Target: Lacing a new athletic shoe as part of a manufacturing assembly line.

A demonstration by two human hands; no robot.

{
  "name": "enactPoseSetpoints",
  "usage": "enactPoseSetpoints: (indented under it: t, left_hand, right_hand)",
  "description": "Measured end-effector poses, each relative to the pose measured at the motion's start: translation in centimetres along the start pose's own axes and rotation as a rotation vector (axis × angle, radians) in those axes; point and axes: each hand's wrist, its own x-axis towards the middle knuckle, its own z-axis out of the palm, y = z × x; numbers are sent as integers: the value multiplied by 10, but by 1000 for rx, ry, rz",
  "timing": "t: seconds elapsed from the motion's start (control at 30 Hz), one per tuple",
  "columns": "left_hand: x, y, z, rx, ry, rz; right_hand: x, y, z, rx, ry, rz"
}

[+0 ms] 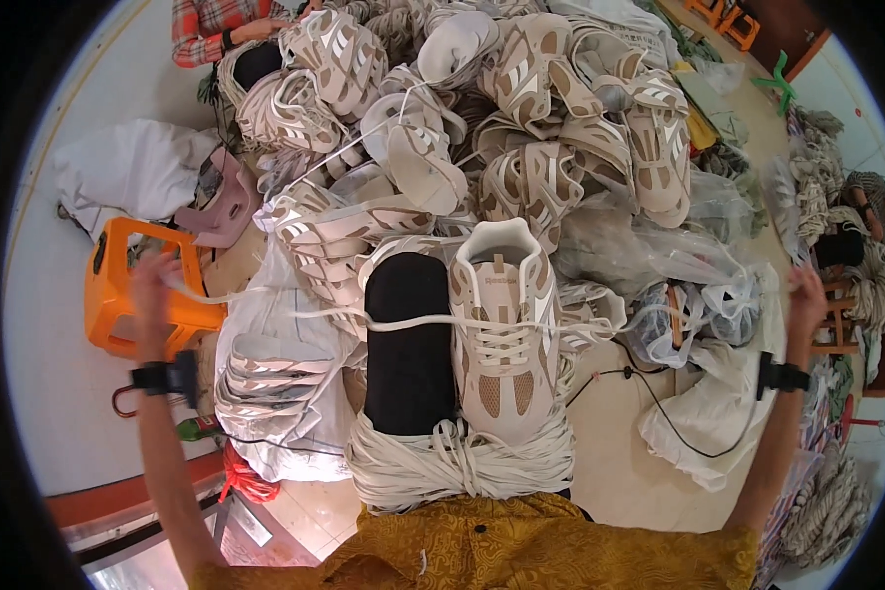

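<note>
A beige and white sneaker (504, 379) lies toe toward me in front of my body, its lower eyelets laced. One long flat off-white shoelace (408, 322) runs out from it to both sides. To the far left, my left hand (154, 290), slightly blurred, is closed on one end of the lace. My right hand (806, 295), out at the far right, has its fingers closed at the other end. Left of the sneaker rests a black rounded pad (409, 364), crossed by the lace. Below both lies a thick bundle of off-white shoelaces (457, 457) against my lap.
A large heap of similar sneaker uppers (413, 147) rises beyond. An orange plastic stool (118, 305) stands at left, near stacked shoe pieces (270, 379) on a white sack. Clear plastic bags (649, 236) lie at right. Another person's plaid sleeve (202, 29) shows at the far left.
</note>
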Motion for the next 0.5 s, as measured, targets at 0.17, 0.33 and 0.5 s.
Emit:
enactPoseSetpoints:
  t: [0.17,0.33,0.5]
  left_hand:
    - [-91,127,255,-244,-333,-261]
    - [-134,146,328,144,-414,211]
    - [-151,141,328,147,-481,67]
  right_hand:
    - [-133,-92,287,249,-506,433]
    - [-201,-120,383,309,-916,531]
    - [-223,-137,403,-51,-951,341]
